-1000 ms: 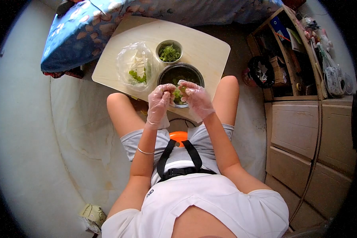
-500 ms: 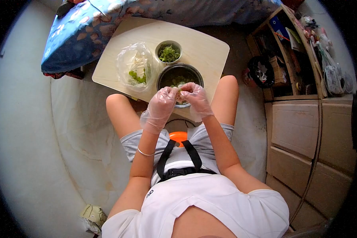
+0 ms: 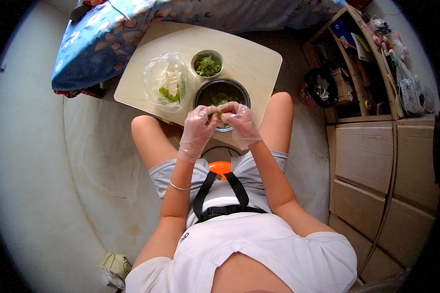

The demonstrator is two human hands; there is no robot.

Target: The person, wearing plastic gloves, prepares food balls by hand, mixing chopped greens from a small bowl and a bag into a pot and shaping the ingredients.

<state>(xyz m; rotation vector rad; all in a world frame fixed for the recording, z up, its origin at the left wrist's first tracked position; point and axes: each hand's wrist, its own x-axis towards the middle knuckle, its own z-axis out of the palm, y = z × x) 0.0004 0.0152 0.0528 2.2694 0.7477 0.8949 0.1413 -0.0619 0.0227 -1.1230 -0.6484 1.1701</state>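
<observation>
Both of my hands wear clear plastic gloves and meet over the near edge of a dark-walled pot (image 3: 222,84). My left hand (image 3: 197,129) and my right hand (image 3: 241,126) pinch a small green vegetable piece (image 3: 219,116) between their fingertips. Its exact kind is too small to make out. Inside the pot lie more green pieces, partly hidden by my fingers. Just beyond it stands a metal bowl (image 3: 209,76) heaped with leafy greens (image 3: 208,64). To the left, an open clear plastic bag (image 3: 154,73) holds pale stalks and green leaves (image 3: 170,93).
All the vessels stand on a low pale table (image 3: 252,53) between my knees. A bed with a blue floral cover (image 3: 95,53) borders its far left side. At right are a bin with a black bag (image 3: 321,88) and a wooden shelf cabinet (image 3: 364,151).
My fingertips have drawn slightly apart, and the green piece shows more clearly between them. The left hand has turned a little. Bowl, bag and pot stay in place.
</observation>
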